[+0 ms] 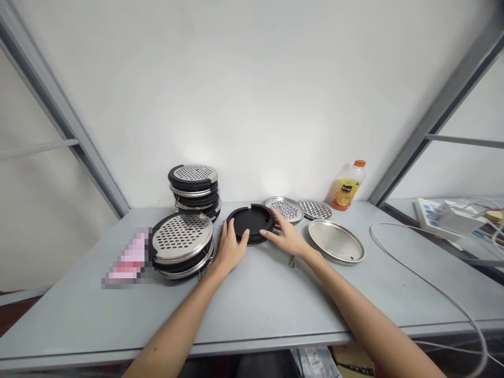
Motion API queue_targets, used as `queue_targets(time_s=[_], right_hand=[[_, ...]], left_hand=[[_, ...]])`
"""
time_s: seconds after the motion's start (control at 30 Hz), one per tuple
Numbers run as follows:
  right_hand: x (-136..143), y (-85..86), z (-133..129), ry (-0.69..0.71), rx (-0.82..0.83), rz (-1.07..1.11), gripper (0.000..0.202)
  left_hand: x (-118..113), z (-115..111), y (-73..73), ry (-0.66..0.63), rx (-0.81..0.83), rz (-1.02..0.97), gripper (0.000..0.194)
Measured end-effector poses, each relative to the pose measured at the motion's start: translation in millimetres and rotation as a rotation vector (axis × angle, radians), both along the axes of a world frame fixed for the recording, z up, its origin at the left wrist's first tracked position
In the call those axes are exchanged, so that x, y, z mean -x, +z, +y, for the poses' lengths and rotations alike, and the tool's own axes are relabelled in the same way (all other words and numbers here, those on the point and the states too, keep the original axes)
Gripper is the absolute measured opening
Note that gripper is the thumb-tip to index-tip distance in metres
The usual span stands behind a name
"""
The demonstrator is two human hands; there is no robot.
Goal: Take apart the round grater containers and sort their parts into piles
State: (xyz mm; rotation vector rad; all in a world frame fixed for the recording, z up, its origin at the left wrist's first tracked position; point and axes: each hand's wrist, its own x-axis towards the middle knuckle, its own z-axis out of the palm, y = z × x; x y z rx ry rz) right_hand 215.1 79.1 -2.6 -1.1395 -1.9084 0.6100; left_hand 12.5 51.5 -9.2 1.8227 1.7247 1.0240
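Note:
A round black plastic tray (249, 221) with a raised rim and a notch at its back lies in the middle of the table, seemingly on top of another black piece. My left hand (231, 245) grips its left front edge, with the thumb on the rim. On the right side, my right hand (289, 236) holds the same rim between thumb and fingers. A small metal clasp or chain (293, 262) lies below my right wrist. Just left of my left hand is a stack of round graters with black rims (183, 239).
A taller grater stack (195, 178) stands behind on the left, and a blurred pink item (129, 260) lies farther left. At right are round grater plates (284, 209), (315, 209), stacked metal discs (336, 240), an orange-capped juice bottle (348, 188) and a white cable (425, 291).

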Motion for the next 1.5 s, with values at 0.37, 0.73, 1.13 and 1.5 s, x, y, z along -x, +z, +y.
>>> queue_targets(time_s=[0.37,0.73,1.13,1.5], right_hand=[[1,-5.8,6,0.01,-0.065,0.046,0.052],[-2,-1.4,5,0.032,-0.051,0.0,0.053],[-9,-6.1,13,0.058,-0.076,-0.148,0.098],[-4,-12.8,14,-0.02,-0.086,-0.027,0.113]], left_hand=[[-1,1,-6.3,-0.015,-0.081,0.027,0.06],[0,-1,-5.5,-0.021,-0.059,0.066,0.062],[1,-8,1.2,-0.066,-0.03,0.117,0.079],[3,-4,0.4,-0.098,-0.04,0.132,0.081]])
